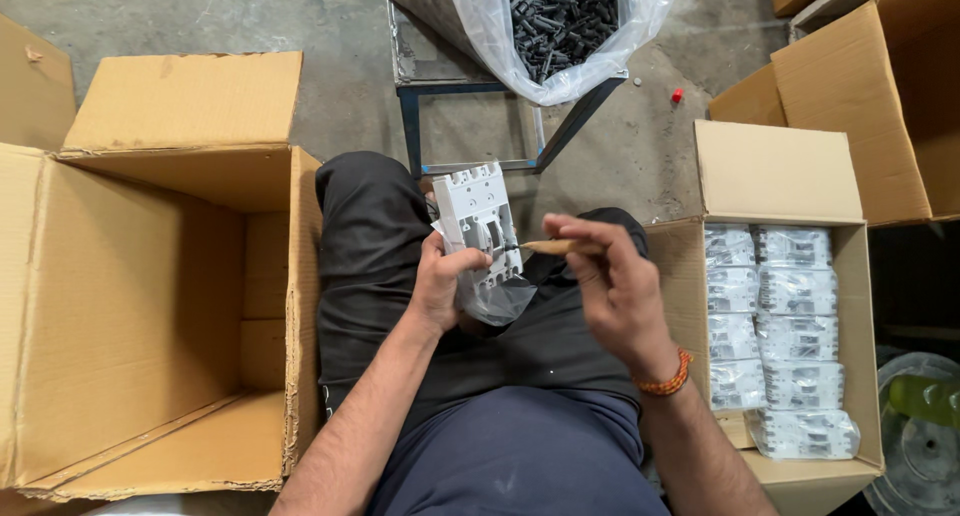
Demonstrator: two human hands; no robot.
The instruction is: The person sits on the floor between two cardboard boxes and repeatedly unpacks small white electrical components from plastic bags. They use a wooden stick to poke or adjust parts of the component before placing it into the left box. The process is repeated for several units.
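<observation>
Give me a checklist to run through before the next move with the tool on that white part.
1. Left hand grips the white part: ok, fingers wrap its lower half.
2. Right hand holds the wooden-handled tool: ok.
3. Tool tip meets the part's face: ok, it looks to touch; which slot, cannot tell.
4. Plastic bag clear of the tip: ok, it hangs below the part.
5. Bagged parts within reach in the right box: ok.
6. Left box open: ok.

White plastic unit (478, 224) in left hand (440, 281), wooden-handled tool (552, 246) in right hand (615, 286).
</observation>
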